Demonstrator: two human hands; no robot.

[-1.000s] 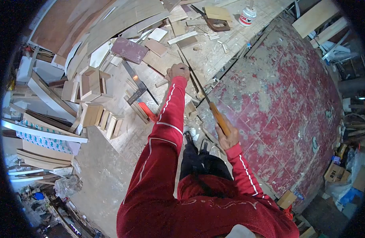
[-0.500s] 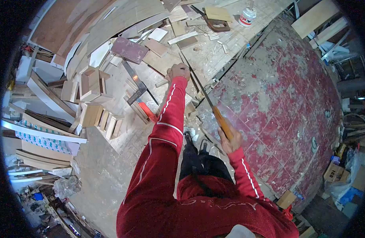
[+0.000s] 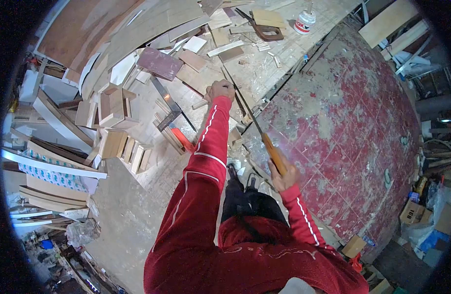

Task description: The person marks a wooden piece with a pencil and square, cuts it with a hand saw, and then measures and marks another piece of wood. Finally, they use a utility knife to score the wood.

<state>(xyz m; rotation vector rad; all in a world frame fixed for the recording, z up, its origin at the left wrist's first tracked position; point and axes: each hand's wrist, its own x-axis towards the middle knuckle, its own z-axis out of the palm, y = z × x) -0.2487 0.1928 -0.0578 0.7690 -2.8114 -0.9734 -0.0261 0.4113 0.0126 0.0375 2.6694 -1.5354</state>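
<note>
Right hand [image 3: 284, 177] clenched round orange saw handle [image 3: 274, 154]; thin blade [image 3: 245, 109] runs toward 11 o'clock along bench edge [image 3: 264, 103]. Left hand [image 3: 220, 90] fisted, pressing pale wood strip [image 3: 200, 103]. Worn red floor [image 3: 353, 127] open at 3 o'clock.

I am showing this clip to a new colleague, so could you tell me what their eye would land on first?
Probably the person's red sleeves at centre: the right hand grips a hand saw by its orange handle, while the left hand presses down a wood strip further up the workbench. Left of the arms lie small wooden boxes, and to the right is a worn red tiled floor.
</note>
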